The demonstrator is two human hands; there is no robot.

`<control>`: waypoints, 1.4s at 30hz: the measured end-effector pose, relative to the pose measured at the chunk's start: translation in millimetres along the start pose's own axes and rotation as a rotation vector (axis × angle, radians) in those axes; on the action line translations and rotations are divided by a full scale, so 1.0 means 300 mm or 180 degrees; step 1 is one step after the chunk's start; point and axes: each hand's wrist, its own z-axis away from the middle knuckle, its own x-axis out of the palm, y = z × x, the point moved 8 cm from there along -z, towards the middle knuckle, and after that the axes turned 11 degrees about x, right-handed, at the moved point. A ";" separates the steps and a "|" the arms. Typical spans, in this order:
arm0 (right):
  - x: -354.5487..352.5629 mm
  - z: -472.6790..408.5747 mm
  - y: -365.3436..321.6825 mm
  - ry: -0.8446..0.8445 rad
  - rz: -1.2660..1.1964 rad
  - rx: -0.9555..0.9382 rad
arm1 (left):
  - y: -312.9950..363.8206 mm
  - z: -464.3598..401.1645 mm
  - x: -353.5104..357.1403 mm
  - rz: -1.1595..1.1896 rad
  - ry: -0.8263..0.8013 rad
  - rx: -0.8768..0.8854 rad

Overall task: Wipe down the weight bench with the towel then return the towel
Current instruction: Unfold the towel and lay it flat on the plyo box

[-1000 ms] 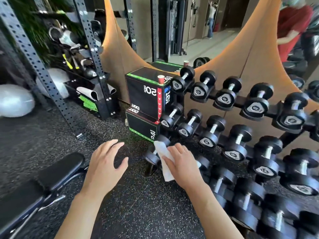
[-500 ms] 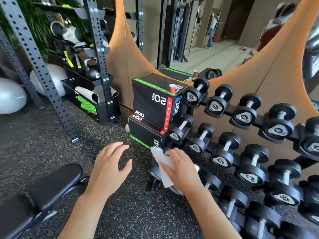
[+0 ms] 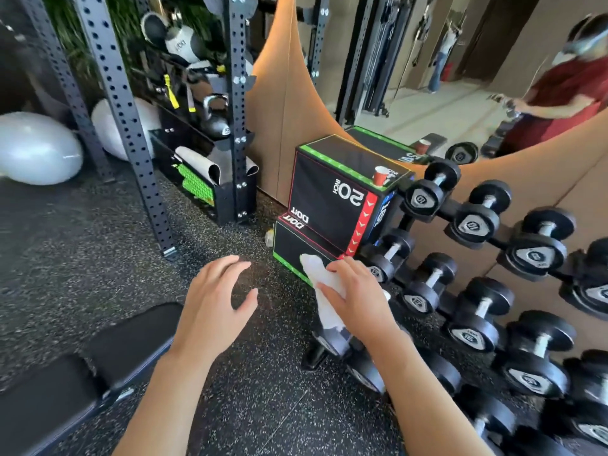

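Observation:
A white towel (image 3: 320, 287) hangs crumpled from my right hand (image 3: 357, 299), which grips it above the low end of the dumbbell rack (image 3: 424, 205). My left hand (image 3: 214, 307) hovers open, fingers spread, over the speckled floor to the left of the towel. The black padded weight bench (image 3: 108, 353) lies at the lower left, just beside and below my left forearm; neither hand touches it.
Stacked black plyo boxes (image 3: 332, 195) with a red cup (image 3: 380, 175) on top stand just beyond the towel. Rows of dumbbells fill the right side. A black perforated rack upright (image 3: 131, 133), storage shelf and grey exercise balls (image 3: 36, 148) are at left. A mirror reflects a person.
The view has swung right and closer to the plyo boxes. My right hand has carried the towel forward until it overlaps the lower box; my left hand keeps its open pose.

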 end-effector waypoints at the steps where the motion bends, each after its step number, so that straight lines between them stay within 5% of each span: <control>1: 0.017 -0.021 -0.013 -0.0004 -0.0027 -0.0023 | -0.030 -0.002 -0.011 -0.0018 0.0012 -0.0049; 15: 0.206 -0.348 -0.009 -0.0150 -0.0384 -0.0024 | -0.261 -0.173 -0.007 -0.0127 0.0141 -0.0375; 42: 0.431 -1.309 0.484 -0.0113 -0.0864 0.0801 | -0.493 -1.220 0.385 -0.0224 -0.0242 -0.0256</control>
